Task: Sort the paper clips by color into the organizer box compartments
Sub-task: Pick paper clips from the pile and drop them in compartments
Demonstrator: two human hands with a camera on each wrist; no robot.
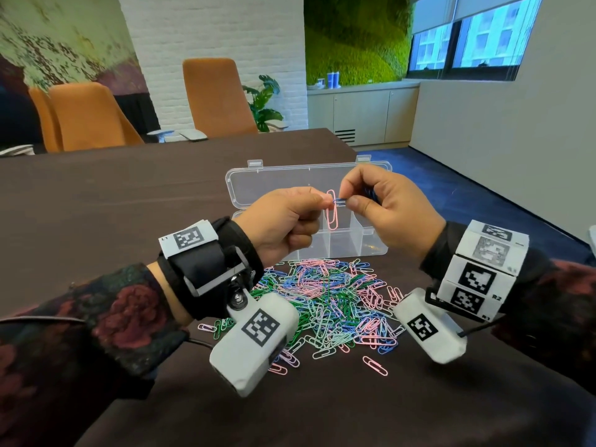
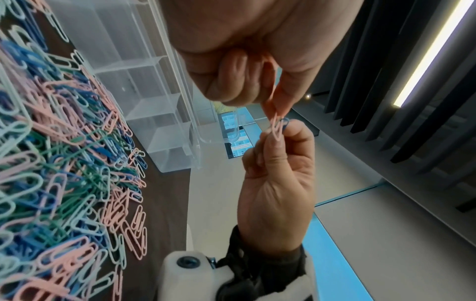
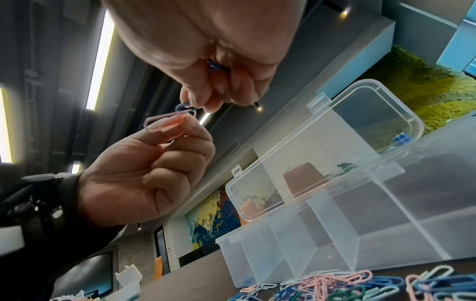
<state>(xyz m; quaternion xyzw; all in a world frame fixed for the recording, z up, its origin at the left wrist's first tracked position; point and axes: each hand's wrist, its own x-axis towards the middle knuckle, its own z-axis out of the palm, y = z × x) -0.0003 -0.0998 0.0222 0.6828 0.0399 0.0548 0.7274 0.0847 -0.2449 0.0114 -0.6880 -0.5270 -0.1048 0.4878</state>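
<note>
- The left hand (image 1: 283,217) is raised above the organizer box (image 1: 338,243); its thumb and forefinger pinch the top of a pink paper clip (image 1: 331,209), and its other fingers are curled into the palm.
- The pink paper clip hangs upright over the organizer box's middle compartments.
- The right hand (image 1: 392,209) is level with the left, also above the organizer box; its fingers (image 3: 198,97) pinch a blue paper clip (image 1: 339,200) that is hooked into the top of the pink one.
- More blue clips (image 3: 215,65) sit tucked in the right palm.
- The organizer box is clear plastic and stands on the dark worktop (image 1: 129,195) with its lid (image 1: 277,185) folded open on the far side.
- The pile of paper clips (image 1: 329,304) (pink, blue, green and pale mint) lies on the worktop just in front of the organizer box.
</note>
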